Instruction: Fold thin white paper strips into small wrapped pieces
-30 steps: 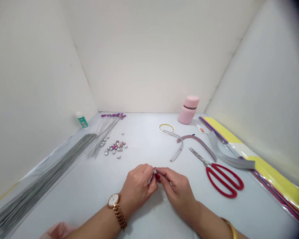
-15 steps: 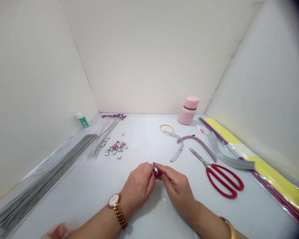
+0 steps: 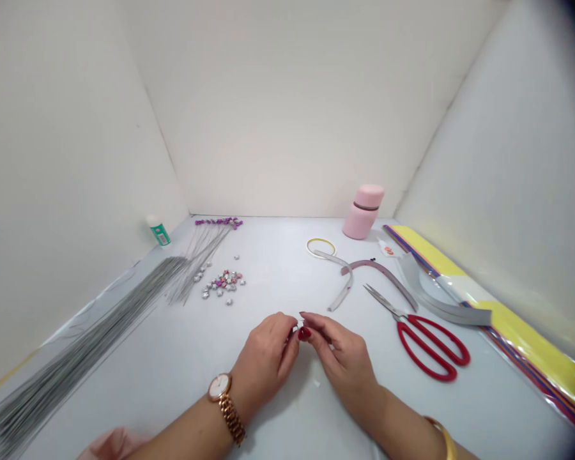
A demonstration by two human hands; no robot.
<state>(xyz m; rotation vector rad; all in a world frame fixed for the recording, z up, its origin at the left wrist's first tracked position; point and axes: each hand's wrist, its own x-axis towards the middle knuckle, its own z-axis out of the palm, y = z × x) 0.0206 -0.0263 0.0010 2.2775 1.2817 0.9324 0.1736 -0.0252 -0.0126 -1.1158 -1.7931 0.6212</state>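
At the front middle of the table, my left hand (image 3: 271, 348) and my right hand (image 3: 340, 351) meet fingertip to fingertip. Both are closed in a pinch around a small silver paper star (image 3: 301, 324), mostly covered by the fingers. Ahead and to the left lies a loose pile of small folded stars (image 3: 225, 281) in silver, pink and purple. To the right of my right hand rest red-handled scissors (image 3: 412, 326), blades slightly parted. Bundles of paper strips lie beyond them: a pale one (image 3: 341, 294), a dusky pink one (image 3: 388, 275) and a grey one (image 3: 450, 312).
Thin grey wires (image 3: 91, 338) run along the left side, near wires tipped with purple stars (image 3: 220, 222). A glue stick (image 3: 160, 232) stands by the left wall. A tape roll (image 3: 321, 248), pink bottle (image 3: 363, 212) and coloured paper packets (image 3: 517, 326) lie toward the back and right.
My right fingertips have shifted slightly on the small star, with the index finger lifted a little away. The rest of the table looks the same.
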